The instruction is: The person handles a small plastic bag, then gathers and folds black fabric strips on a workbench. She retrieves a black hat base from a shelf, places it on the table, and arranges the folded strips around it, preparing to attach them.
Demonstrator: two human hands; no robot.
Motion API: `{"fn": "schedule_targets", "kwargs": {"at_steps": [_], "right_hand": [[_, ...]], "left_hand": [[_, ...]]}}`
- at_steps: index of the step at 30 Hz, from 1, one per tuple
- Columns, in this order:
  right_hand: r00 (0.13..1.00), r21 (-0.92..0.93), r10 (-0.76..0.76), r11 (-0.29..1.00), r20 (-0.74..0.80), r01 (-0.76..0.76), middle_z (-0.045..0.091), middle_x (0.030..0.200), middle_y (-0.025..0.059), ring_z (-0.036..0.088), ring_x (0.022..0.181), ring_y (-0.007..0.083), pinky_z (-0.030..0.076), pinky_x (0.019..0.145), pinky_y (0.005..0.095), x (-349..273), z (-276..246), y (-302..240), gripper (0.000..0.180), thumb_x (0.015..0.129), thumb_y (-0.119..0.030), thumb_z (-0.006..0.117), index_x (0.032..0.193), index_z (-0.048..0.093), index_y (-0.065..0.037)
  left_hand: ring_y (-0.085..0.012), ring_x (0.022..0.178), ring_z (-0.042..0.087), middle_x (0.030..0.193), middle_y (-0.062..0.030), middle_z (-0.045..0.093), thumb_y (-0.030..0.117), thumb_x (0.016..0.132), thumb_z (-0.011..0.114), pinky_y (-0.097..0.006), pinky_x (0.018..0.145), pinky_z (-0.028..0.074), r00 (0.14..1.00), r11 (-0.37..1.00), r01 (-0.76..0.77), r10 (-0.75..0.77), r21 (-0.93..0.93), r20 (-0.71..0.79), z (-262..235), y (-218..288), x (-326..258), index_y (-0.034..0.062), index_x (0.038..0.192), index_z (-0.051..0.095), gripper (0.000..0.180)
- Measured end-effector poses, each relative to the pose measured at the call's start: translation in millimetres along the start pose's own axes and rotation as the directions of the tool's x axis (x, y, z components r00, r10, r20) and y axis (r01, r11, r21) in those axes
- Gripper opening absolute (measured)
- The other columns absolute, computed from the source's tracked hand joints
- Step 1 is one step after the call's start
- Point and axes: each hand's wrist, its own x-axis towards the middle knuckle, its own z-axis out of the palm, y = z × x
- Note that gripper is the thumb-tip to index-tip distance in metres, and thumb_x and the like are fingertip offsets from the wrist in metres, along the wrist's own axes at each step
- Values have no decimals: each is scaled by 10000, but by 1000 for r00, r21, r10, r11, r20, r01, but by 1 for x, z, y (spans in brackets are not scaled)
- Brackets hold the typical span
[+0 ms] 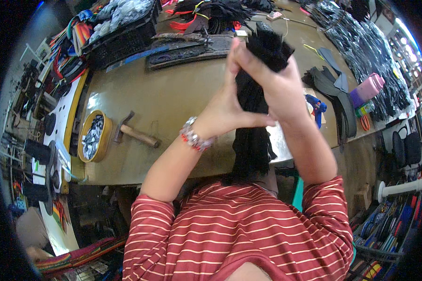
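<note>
A thick bundle of black strips (251, 140) hangs upright in front of my chest, its loose ends reaching past the table's near edge. My right hand (283, 89), slightly blurred, closes around the upper part from the right, below the flared top. Along the left side is my left hand (229, 100), with its thumb stretched across the front of the bundle and its fingers pointing up, spread apart. Its fingertips meet those of the right hand beside the top. Whether something thin is between those fingertips cannot be made out.
On the brown table (183, 93) are a hammer (138, 135), a yellow tub (105, 140) of small pieces, dark bars (187, 54), and a black crate (122, 44). Right lie a blue tool (319, 107), black strips (328, 84), a pink-purple bottle (366, 90), and plastic-wrapped goods (370, 56).
</note>
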Motion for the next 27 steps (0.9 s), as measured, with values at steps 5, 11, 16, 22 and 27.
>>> {"fn": "schedule_targets", "kwargs": {"at_steps": [5,11,16,22,27], "right_hand": [[980,-32,-181,982,82,184,604,691,64,637,665,187,506,651,307,43,23,-59,188,858,-191,623,838,591,-7],[997,-19,-77,997,9,78,562,635,35,555,549,131,460,562,256,130,38,-63,236,879,-251,601,812,544,-33],[996,59,86,994,30,-87,599,690,70,607,624,187,492,589,307,228,56,38,214,843,-219,639,870,592,-12],[970,235,244,943,-1,-237,556,607,68,560,520,183,480,489,328,331,77,142,204,779,-143,702,709,575,2],[977,225,211,952,19,-209,539,590,44,545,511,165,464,495,299,350,70,165,246,787,-190,705,686,568,-13]], "left_hand": [[-117,854,579,931,-39,603,193,647,812,-282,765,479,992,957,108,-123,-268,-40,11,19,9,5,1135,460,631],[-105,719,558,813,-17,598,176,725,725,-264,656,468,927,975,195,-218,-103,-306,4,-35,-21,8,953,545,335],[-114,699,603,803,-42,612,128,832,644,-264,661,492,858,906,299,-393,-301,-330,-43,-83,-45,17,990,553,214],[-106,614,560,709,-14,562,166,867,597,-255,561,476,735,709,422,-632,-565,-245,-126,-120,0,22,991,550,196],[-96,582,528,690,11,528,152,857,610,-245,551,459,721,709,454,-648,-539,-244,-149,-152,12,22,981,550,189]]}}
